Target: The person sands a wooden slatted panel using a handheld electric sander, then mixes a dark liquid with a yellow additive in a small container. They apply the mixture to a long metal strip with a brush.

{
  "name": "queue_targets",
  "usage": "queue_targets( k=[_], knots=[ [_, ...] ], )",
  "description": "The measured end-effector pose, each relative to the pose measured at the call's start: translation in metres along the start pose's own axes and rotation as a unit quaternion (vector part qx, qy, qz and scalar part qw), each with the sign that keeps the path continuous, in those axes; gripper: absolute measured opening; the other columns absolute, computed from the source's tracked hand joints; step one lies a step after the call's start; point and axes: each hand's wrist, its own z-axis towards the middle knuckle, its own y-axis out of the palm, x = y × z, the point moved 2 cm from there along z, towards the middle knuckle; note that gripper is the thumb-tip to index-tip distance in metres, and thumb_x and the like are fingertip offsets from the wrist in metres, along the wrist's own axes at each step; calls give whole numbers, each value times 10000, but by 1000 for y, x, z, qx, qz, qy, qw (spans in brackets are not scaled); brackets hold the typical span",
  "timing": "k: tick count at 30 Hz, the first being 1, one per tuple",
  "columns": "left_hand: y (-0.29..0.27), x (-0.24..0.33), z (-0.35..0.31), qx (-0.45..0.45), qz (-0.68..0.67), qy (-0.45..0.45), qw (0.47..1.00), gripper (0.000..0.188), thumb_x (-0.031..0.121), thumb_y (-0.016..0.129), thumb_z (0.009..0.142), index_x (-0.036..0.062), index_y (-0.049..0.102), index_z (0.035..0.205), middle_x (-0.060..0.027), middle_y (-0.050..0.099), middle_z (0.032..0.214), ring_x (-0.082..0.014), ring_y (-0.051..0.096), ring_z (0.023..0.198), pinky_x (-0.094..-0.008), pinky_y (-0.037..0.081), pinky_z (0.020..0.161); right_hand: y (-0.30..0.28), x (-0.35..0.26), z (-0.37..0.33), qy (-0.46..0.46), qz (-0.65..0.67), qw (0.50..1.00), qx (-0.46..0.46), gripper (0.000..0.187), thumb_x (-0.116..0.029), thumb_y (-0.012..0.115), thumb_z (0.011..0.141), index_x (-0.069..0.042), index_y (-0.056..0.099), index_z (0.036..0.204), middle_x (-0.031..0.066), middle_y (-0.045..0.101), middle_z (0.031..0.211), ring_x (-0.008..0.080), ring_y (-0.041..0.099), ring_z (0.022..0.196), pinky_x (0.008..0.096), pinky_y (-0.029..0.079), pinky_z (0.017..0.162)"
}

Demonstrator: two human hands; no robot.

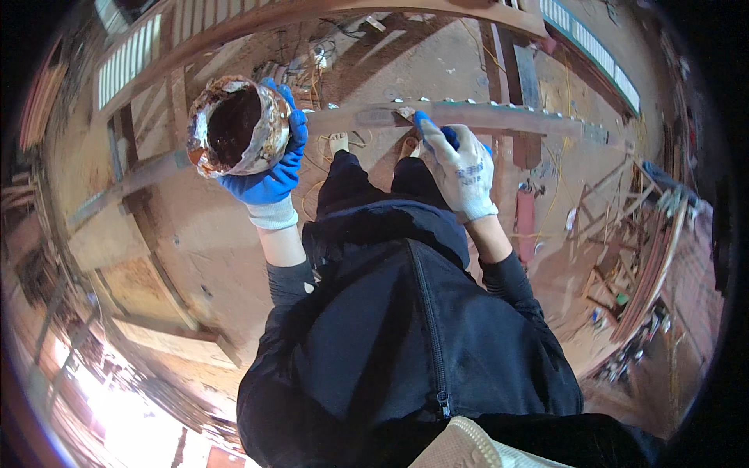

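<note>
- Rust-red and white crusts covered the battered round paint can (234,125), which sat high on the person's left side, tipped so its dark mouth faced the camera.
- The left hand (269,168), in a blue-palmed glove with a white cuff, was closed round the can's side and underside — fingers curled up past the rim on the far side.
- The right hand (462,168), in a white knitted glove with blue fingertips, was closed on something small and blue at its tip; I could not tell whether it was a brush handle or only the glove's own fingers.
- That hand reached down to the long reddish steel beam (499,117) that ran across the yard in front of the person's feet, touching or very nearly touching its top edge.
- The dark blue zipped jacket (406,327) filled the middle of the view, with bare dusty ground (234,234) below and a heap of timber scraps (632,312) off to the right.
- To my eye the work wanted the can held level rather than tilted, close beside the beam — and the right hand's strokes kept along the edge, with a firm, steady footing.
</note>
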Motion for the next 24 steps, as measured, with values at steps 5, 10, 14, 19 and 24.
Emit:
queue_targets(
  k=[5,10,14,19,24],
  knots=[
    [-6,25,25,36,30,-80,996,872,596,611,755,99,351,1424,-183,347,1464,-424,287,1363,-664,252,1077,9,-26,-23,59,-66,996,-3,458,-102,629,789,-258,599,1218,66,585,865,246,607,714,371,490,589],
    [-10,22,35,51,63,-160,984,860,539,601,790,66,303,1443,-187,305,1490,-403,297,1364,-635,270,1082,-9,-39,-16,137,-43,989,35,471,-79,659,760,-236,615,1202,63,583,844,238,607,705,366,489,581],
    [-21,22,44,120,84,-182,972,841,666,545,772,179,354,1430,-188,349,1460,-446,365,1312,-665,257,1080,-6,-50,1,158,-66,984,50,280,-20,639,759,-158,647,1001,95,567,792,289,601,645,379,476,544],
    [-17,20,51,114,46,-211,970,842,645,588,764,181,356,1427,-178,358,1456,-445,370,1308,-669,248,1083,-8,-61,-8,149,-70,986,28,366,-113,652,804,-219,633,1154,71,571,776,253,604,622,369,472,519],
    [-26,25,59,36,78,-238,967,955,580,652,736,73,276,1452,-258,255,1484,-422,276,1366,-622,225,1114,-7,-62,5,171,-112,979,12,377,-97,633,802,-216,624,1160,85,570,794,274,607,620,385,482,526]
  ],
)
